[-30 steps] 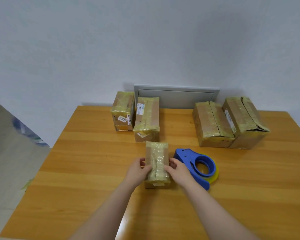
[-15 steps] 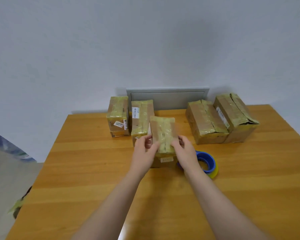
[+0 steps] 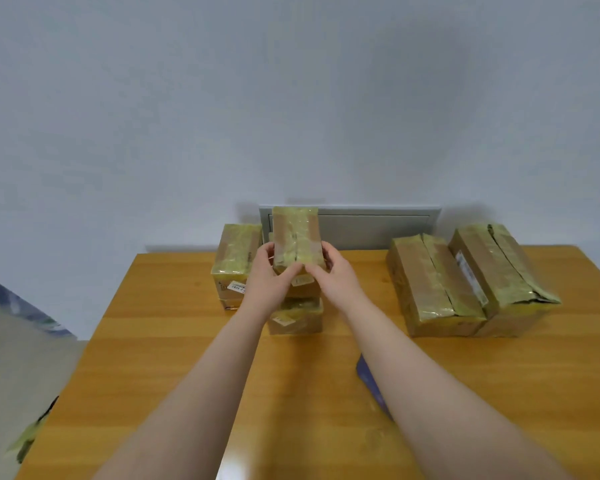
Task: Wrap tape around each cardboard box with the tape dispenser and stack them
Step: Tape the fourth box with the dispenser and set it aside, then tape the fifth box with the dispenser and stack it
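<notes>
Your left hand [image 3: 270,276] and right hand [image 3: 334,271] grip the small taped box [image 3: 295,237] from either side, fingers curled round its near end, directly over another taped box [image 3: 297,318] at the table's [image 3: 174,348] far centre; contact between them is unclear. The blue tape dispenser [image 3: 370,382] lies near, under your right forearm.

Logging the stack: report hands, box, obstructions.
Left hand, right hand: both gripping taped box. Box over lower box, contact unclear. Tape dispenser nearer, under right forearm, clear of the stack.

boxes [image 3: 433,285]: brown, yellowish tape | table [image 3: 187,358]: orange woodgrain | wall [image 3: 291,98]: grey
</notes>
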